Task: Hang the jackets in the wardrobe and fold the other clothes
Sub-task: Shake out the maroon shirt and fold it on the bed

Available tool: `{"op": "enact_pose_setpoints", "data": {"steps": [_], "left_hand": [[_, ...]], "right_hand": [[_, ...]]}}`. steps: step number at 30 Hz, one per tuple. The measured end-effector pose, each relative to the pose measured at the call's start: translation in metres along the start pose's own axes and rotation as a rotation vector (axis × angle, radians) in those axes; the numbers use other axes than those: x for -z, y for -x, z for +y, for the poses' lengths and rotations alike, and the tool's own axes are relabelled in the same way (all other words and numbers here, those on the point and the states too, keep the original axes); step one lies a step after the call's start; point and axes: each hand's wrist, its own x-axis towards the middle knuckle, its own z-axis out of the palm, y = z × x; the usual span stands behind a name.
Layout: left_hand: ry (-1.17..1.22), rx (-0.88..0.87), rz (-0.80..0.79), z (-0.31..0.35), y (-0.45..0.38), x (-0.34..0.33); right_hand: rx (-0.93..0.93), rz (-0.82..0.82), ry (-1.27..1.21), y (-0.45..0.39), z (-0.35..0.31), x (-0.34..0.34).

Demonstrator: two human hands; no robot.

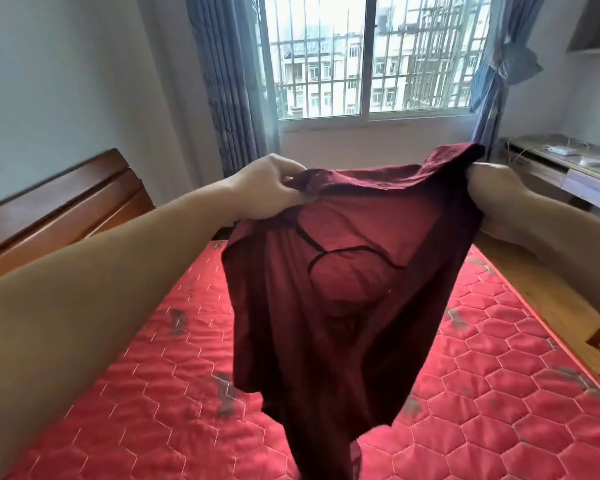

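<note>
Both hands, left (267, 187) and right (492, 188), each grip pinching (top edge) maroon garment (343, 289); above mattress (499, 393)

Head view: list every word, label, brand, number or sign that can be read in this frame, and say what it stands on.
None can be read.
Dark red garment, held up by the left hand and right hand: no print or tag text shows.
Red quilted mattress: grey marks only, no letters.
Small white items on the desk: too small and blurred to tell.
Buildings outside the window: no legible sign.
</note>
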Motion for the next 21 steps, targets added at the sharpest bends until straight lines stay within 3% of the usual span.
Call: {"op": "enact_pose_setpoints", "data": {"steps": [2, 5, 7, 9, 13, 15, 18, 19, 21], "left_hand": [[-0.171, -0.019, 0.006, -0.007, 0.001, 0.002], [-0.313, 0.013, 0.014, -0.021, 0.01, 0.005], [-0.34, 0.028, 0.029, -0.031, 0.014, 0.005], [-0.336, 0.052, 0.012, -0.041, 0.017, 0.002], [0.158, 0.185, -0.083, -0.057, 0.025, 0.0], [0.432, 0.248, -0.072, -0.056, 0.028, -0.004], [0.655, 0.238, -0.054, -0.037, 0.022, -0.022], [0.666, 0.221, -0.048, -0.027, 0.016, -0.028], [0.584, 0.187, -0.061, -0.006, 0.007, -0.041]], "right_hand": [[-0.001, -0.11, -0.046, -0.001, -0.003, 0.001], [0.074, -0.283, 0.244, -0.003, 0.005, 0.01], [0.139, -0.3, 0.432, -0.003, 0.011, 0.014], [0.178, -0.288, 0.379, -0.005, 0.014, 0.012], [0.107, -0.136, 0.189, -0.01, 0.015, 0.014], [0.018, -0.079, 0.339, -0.012, 0.017, 0.019], [0.092, -0.257, 0.897, 0.001, 0.024, 0.007], [0.158, -0.369, 0.928, 0.01, 0.026, -0.006], [0.257, -0.523, 0.696, 0.032, 0.025, -0.038]]}}
